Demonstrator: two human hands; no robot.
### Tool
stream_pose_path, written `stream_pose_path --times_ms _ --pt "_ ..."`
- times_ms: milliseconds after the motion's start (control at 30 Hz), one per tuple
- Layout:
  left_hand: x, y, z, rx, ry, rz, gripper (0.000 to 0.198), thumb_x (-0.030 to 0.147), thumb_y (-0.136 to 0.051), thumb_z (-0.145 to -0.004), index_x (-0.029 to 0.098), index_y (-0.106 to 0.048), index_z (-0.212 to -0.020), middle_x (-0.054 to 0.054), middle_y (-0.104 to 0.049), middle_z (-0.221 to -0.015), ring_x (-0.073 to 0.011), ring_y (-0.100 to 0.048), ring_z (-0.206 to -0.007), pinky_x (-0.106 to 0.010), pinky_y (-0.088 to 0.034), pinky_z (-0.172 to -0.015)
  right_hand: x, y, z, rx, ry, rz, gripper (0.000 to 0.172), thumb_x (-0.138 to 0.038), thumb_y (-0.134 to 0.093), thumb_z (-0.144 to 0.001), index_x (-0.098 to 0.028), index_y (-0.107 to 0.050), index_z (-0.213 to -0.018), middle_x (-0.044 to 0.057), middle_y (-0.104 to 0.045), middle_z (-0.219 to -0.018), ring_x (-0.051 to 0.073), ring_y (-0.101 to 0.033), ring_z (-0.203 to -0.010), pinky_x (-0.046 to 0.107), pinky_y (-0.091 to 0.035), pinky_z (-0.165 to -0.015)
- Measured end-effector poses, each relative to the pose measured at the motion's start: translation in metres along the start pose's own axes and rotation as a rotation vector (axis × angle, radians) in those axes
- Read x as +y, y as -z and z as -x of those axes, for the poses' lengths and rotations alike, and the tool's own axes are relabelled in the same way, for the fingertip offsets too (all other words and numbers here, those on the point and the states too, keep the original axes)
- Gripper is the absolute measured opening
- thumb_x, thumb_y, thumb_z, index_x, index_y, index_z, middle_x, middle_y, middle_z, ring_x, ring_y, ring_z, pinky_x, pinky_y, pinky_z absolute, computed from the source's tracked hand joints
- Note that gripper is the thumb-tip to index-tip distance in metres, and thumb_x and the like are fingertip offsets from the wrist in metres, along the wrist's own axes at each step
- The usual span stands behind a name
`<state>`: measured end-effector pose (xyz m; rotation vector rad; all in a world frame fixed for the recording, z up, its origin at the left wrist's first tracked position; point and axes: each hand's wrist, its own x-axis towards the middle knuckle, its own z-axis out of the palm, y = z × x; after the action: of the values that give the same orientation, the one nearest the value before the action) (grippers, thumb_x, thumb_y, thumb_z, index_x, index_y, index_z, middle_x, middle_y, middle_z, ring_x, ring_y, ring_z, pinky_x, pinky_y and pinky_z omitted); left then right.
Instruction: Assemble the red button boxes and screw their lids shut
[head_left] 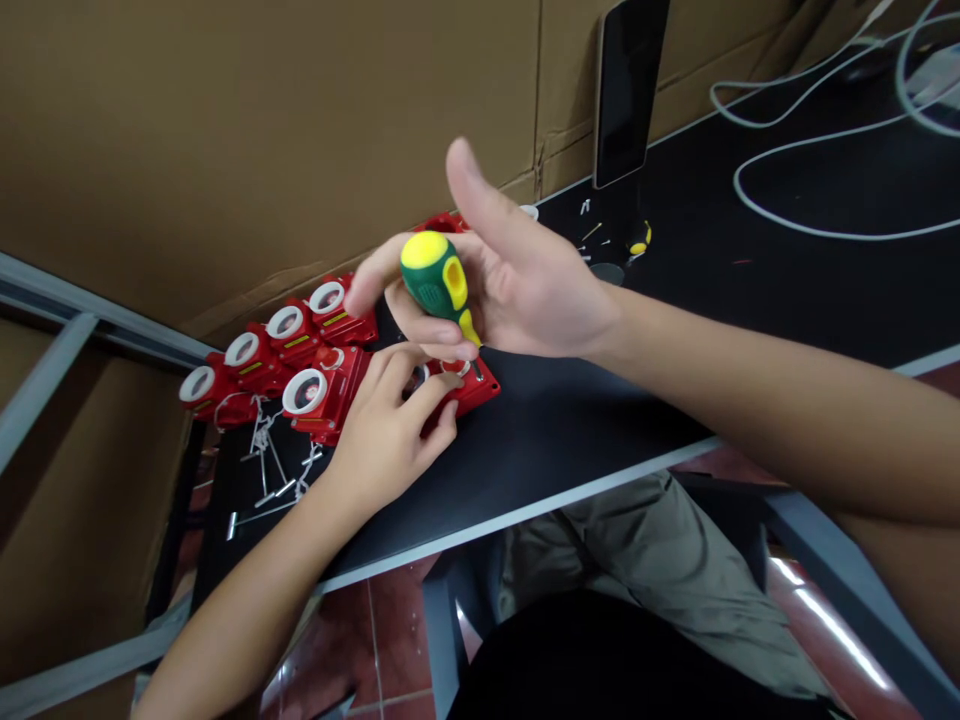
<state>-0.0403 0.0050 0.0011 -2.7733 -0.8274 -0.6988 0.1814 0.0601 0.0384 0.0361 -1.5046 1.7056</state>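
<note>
A green and yellow screwdriver (pixel 435 275) is held in the curled fingers of my right hand (pixel 510 280), whose thumb is stretched out away from it. Its shaft points down at the right end of a red housing (pixel 484 386). My left hand (pixel 397 420) lies over that housing with bent fingers, gripping it and hiding much of it. Just left of my left hand sits a red unit with a white ring (pixel 306 391). Several similar red units (pixel 251 362) stand in a row behind, at the left.
Metal T-shaped rods with white cord (pixel 262 470) lie at the table's left. A dark tablet (pixel 631 90) leans on the cardboard wall (pixel 300 120). Small screws (pixel 592 230), a yellow item (pixel 640 243) and pale cables (pixel 795 150) lie toward the right.
</note>
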Motion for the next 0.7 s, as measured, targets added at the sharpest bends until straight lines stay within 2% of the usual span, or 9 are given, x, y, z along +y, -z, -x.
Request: stream_pose_path --times_ms 67,167,233,300,367,433,533,600,700 --pt "0.000 0.000 0.000 0.001 -0.004 -0.010 0.018 0.014 -0.068 -0.112 0.016 -0.075 -0.128 -0.017 -0.071 -0.130 -0.0353 -0.067 -0.127 -0.051 -0.065 -0.108 -0.003 -0.005 0.000 0.040 -0.025 -0.014 0.067 -0.076 -0.053 -0.118 -0.015 -0.070 -0.095 -0.003 -0.055 -0.071 0.011 -0.050 -0.058 0.023 -0.047 -0.055" --pt "0.000 -0.001 0.001 -0.001 0.002 -0.037 0.018 0.016 -0.068 -0.112 0.018 -0.076 -0.127 -0.014 -0.069 -0.122 -0.0345 -0.066 -0.119 -0.052 -0.066 -0.103 -0.004 -0.012 0.002 0.116 -0.032 -0.070 0.051 -0.064 -0.072 -0.113 -0.015 -0.073 -0.098 0.000 -0.064 -0.083 0.010 -0.061 -0.070 0.020 -0.054 -0.064" --pt "-0.001 -0.001 0.001 -0.004 0.007 -0.043 0.018 0.015 -0.068 -0.111 0.018 -0.077 -0.127 -0.015 -0.069 -0.123 -0.0355 -0.066 -0.119 -0.053 -0.066 -0.104 -0.003 -0.013 0.003 0.124 -0.027 -0.076 0.045 -0.058 -0.085 -0.107 -0.016 -0.071 -0.099 0.000 -0.069 -0.090 0.011 -0.068 -0.077 0.020 -0.058 -0.069" --pt "-0.001 0.000 0.001 -0.011 0.008 -0.039 0.018 0.015 -0.070 -0.110 0.017 -0.077 -0.127 -0.017 -0.070 -0.127 -0.0365 -0.066 -0.121 -0.055 -0.066 -0.105 -0.001 -0.011 0.005 0.130 -0.013 -0.071 0.042 -0.050 -0.092 -0.104 -0.017 -0.066 -0.102 -0.001 -0.073 -0.091 0.012 -0.072 -0.078 0.021 -0.059 -0.069" --pt "0.000 0.000 0.000 -0.016 0.006 -0.026 0.019 0.014 -0.070 -0.110 0.016 -0.076 -0.129 -0.018 -0.071 -0.130 -0.0371 -0.067 -0.124 -0.056 -0.066 -0.107 0.001 -0.008 0.005 0.137 0.019 -0.043 0.046 -0.050 -0.095 -0.102 -0.021 -0.060 -0.107 -0.004 -0.074 -0.089 0.011 -0.070 -0.072 0.020 -0.056 -0.065" --pt "0.000 0.000 0.000 -0.017 0.002 -0.003 0.020 0.013 -0.070 -0.111 0.016 -0.075 -0.130 -0.018 -0.072 -0.133 -0.0376 -0.067 -0.131 -0.057 -0.065 -0.111 0.002 -0.006 0.004 0.141 0.047 -0.007 0.052 -0.062 -0.090 -0.103 -0.022 -0.058 -0.112 -0.008 -0.069 -0.082 0.010 -0.061 -0.063 0.020 -0.049 -0.058" --pt "0.000 0.000 0.001 -0.018 0.007 0.018 0.021 0.011 -0.069 -0.111 0.016 -0.074 -0.130 -0.018 -0.072 -0.137 -0.0379 -0.067 -0.137 -0.057 -0.063 -0.115 -0.001 -0.006 0.002 0.121 0.013 0.009 0.065 -0.082 -0.057 -0.115 -0.018 -0.067 -0.110 -0.007 -0.056 -0.071 0.011 -0.047 -0.055 0.024 -0.044 -0.052" --pt "0.000 0.000 0.001 -0.018 0.016 0.022 0.021 0.011 -0.070 -0.110 0.017 -0.074 -0.131 -0.018 -0.072 -0.138 -0.0377 -0.067 -0.137 -0.056 -0.063 -0.115 -0.004 -0.009 0.001 0.124 -0.011 0.006 0.074 -0.081 -0.041 -0.119 -0.017 -0.072 -0.098 -0.004 -0.053 -0.068 0.012 -0.045 -0.055 0.025 -0.046 -0.052" --pt "0.000 0.000 0.001 -0.023 0.025 0.019 0.022 0.012 -0.071 -0.110 0.018 -0.075 -0.130 -0.017 -0.072 -0.137 -0.0373 -0.067 -0.135 -0.056 -0.063 -0.114 -0.007 -0.013 0.000 0.184 -0.062 -0.003 0.066 -0.071 -0.051 -0.120 -0.018 -0.072 -0.087 0.000 -0.057 -0.070 0.013 -0.051 -0.061 0.022 -0.051 -0.055"
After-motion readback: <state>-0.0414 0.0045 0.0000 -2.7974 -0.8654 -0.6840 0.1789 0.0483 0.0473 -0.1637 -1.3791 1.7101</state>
